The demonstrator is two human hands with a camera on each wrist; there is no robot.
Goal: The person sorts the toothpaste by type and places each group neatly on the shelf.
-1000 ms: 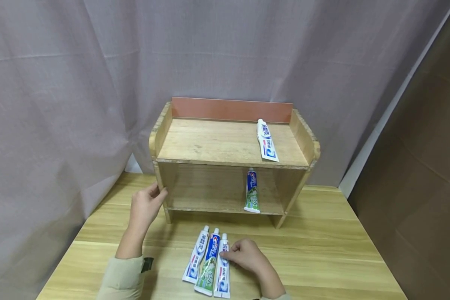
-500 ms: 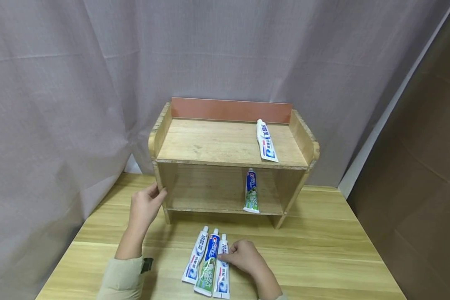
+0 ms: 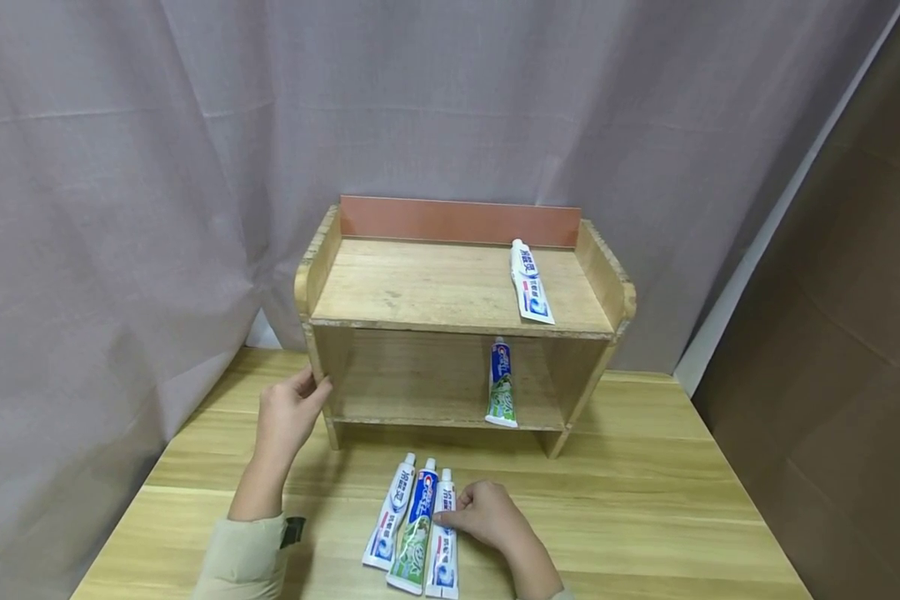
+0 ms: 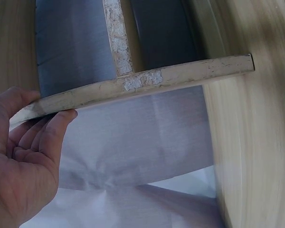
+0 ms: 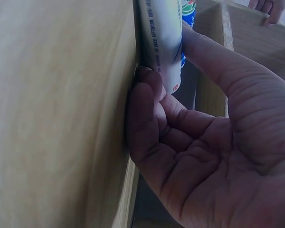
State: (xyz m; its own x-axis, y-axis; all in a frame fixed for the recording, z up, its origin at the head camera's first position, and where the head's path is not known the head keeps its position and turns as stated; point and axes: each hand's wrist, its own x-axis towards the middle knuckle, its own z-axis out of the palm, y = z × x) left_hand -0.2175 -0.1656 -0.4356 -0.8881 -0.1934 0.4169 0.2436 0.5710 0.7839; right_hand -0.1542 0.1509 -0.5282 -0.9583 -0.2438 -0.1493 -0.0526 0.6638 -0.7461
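Note:
My left hand [image 3: 288, 421] pinches the front edge of the left side panel of a small wooden shelf [image 3: 420, 287]. In the left wrist view, the thumb and fingers sit on opposite faces of that panel [image 4: 99, 92]. My right hand [image 3: 491, 515] holds a white toothpaste tube [image 3: 444, 562] by its side, thumb on top and fingertips at the table. In the right wrist view, this tube [image 5: 162, 42] lies between thumb and fingers. Beside it on the table are a blue-and-green toothpaste tube [image 3: 416, 533] and another white toothpaste tube [image 3: 392, 517], caps toward the shelf.
A white toothpaste tube [image 3: 530, 283] lies on the upper shelf, right of centre. Below it, a blue-and-green toothpaste tube [image 3: 501, 383] lies on the lower shelf. Grey curtain [image 3: 435, 100] hangs behind the wooden table [image 3: 645, 500], and a brown panel [image 3: 832, 333] stands at the right.

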